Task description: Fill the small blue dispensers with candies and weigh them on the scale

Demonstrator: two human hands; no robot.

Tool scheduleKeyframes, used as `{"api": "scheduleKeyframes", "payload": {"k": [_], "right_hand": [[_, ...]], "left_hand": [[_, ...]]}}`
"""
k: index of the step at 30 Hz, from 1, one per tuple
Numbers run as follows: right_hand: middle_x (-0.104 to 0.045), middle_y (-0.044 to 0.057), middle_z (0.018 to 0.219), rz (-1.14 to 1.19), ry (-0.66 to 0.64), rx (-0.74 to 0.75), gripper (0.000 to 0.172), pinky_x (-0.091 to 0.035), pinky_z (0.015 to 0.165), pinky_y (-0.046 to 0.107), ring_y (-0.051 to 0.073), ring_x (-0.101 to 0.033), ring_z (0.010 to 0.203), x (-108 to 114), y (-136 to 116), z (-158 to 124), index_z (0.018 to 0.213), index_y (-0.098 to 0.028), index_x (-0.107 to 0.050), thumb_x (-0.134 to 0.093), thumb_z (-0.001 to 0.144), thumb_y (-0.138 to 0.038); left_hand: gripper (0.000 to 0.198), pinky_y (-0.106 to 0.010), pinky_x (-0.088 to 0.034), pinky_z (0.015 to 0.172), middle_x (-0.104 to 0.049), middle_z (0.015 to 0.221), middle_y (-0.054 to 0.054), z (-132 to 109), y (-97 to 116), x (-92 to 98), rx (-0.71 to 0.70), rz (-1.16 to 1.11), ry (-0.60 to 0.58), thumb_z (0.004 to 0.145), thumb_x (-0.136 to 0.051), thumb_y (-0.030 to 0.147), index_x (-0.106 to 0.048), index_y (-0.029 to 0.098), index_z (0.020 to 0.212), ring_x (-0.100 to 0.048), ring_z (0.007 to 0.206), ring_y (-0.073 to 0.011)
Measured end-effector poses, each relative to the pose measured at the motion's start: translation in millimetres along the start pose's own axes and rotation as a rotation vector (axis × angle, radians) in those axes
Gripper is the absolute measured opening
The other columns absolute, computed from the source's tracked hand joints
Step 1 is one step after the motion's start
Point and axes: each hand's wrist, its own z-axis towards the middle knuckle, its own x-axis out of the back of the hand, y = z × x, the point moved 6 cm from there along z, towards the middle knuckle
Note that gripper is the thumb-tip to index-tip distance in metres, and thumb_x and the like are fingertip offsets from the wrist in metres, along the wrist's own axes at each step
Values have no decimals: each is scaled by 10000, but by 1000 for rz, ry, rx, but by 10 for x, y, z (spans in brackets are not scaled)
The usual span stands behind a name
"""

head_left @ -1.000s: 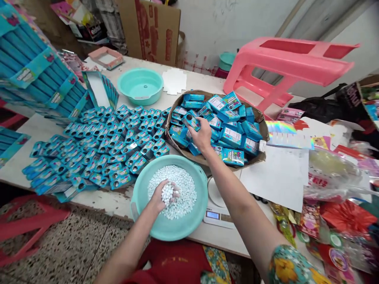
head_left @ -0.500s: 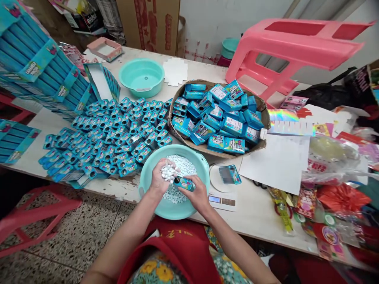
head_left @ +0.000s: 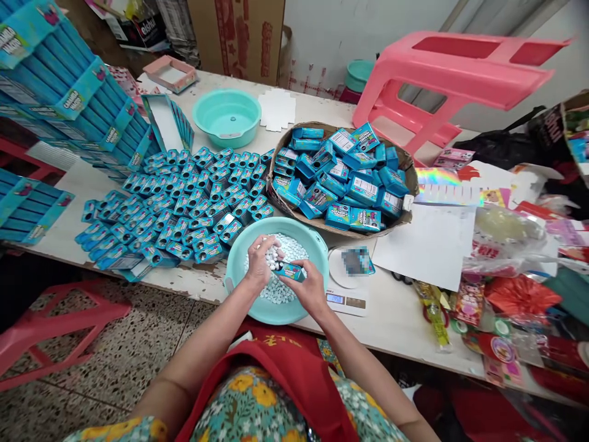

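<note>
Over a turquoise basin point(head_left: 234, 293) of small white candies point(head_left: 293, 247), my left hand point(head_left: 261, 261) is cupped around a handful of the same candies. Its fingers curl against the open end of a small blue candy box point(head_left: 290, 271). My right hand point(head_left: 311, 287) grips that box from its other end, with the dark round hole turned towards the left hand. To the left of the basin stand many similar blue boxes point(head_left: 179, 209) in tight rows, holes upward. A cardboard tray point(head_left: 271, 190) behind the basin is heaped with more blue boxes.
A white scale point(head_left: 347, 301) carrying a blue packet stands right of the basin. Another turquoise basin point(head_left: 227, 116) sits at the back. Stacked blue display cartons point(head_left: 73, 101) rise at left, a pink stool point(head_left: 442, 73) behind right, and mixed bags point(head_left: 506, 239) crowd the right side.
My left hand has tipped and closed over the candies, bringing them against the box's hole. My right hand still holds the box. The whole view has shifted slightly.
</note>
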Motion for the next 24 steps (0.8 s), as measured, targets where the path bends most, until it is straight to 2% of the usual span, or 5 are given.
{"api": "scheduleKeyframes", "payload": {"k": [5, 11, 14, 18, 24], "right_hand": [[-659, 40, 888, 0, 22, 30, 310, -458, 795, 360, 227, -603, 869, -2, -119, -6, 909, -211, -606, -745, 682, -372], [-653, 35, 927, 29, 63, -13, 337, -456, 812, 361, 227, -602, 911, 18, -77, -11, 941, -218, -602, -756, 681, -368], [-650, 28, 925, 48, 54, -8, 343, -452, 818, 360, 223, -603, 916, 17, -74, -6, 939, -218, -600, -770, 673, -351], [-654, 28, 920, 81, 60, -47, 343, -457, 810, 359, 221, -610, 897, 11, -52, -11, 936, -216, -604, -767, 670, -358], [-659, 30, 916, 91, 95, -79, 345, -468, 799, 357, 221, -613, 883, 42, -25, -38, 935, -217, -610, -757, 668, -377]], "left_hand": [[234, -208, -411, 482, -561, 605, 20, -5, 32, -35, -15, 39, -16, 703, -668, 352, -529, 164, 707, -539, 485, -96], [278, -239, -468, 571, -591, 637, -2, -10, 21, -38, -34, 64, -21, 728, -658, 402, -544, 157, 662, -612, 608, -139], [295, -240, -469, 584, -585, 639, -6, -28, 25, -49, -47, 64, -27, 736, -660, 399, -539, 151, 629, -600, 608, -132], [273, -239, -458, 586, -555, 579, 10, -34, 41, -100, -67, 97, -53, 754, -648, 401, -550, 162, 665, -556, 546, -111], [251, -238, -453, 567, -573, 659, 18, -24, 39, -112, -78, 91, -21, 729, -670, 390, -561, 166, 755, -575, 562, -110]]}}
